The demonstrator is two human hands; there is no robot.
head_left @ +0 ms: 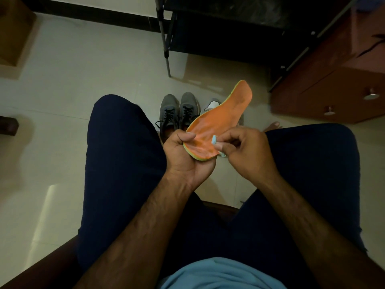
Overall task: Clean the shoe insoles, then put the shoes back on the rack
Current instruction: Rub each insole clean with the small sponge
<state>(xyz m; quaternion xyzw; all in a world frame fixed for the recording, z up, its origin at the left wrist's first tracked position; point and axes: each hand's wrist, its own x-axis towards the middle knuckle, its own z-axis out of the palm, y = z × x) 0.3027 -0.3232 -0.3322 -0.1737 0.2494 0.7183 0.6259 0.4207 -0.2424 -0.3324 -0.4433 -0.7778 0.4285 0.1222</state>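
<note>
An orange insole [225, 113] with a yellow-green edge sticks up and to the right above my knees. My left hand [185, 153] grips its heel end, thumb on top. My right hand [248, 149] pinches a small light-blue cloth [214, 140] against the heel part of the insole. On the floor beyond stand two grey lace-up shoes [177, 111] side by side. A white shoe [212, 105] peeks out behind the insole. The black shoe rack [229, 28] stands at the back.
A brown wooden cabinet [333, 84] with round knobs stands to the right of the rack. My legs in dark trousers [120, 163] fill the middle, and I sit on a dark seat [41, 268]. Pale tiled floor [83, 69] spreads to the left.
</note>
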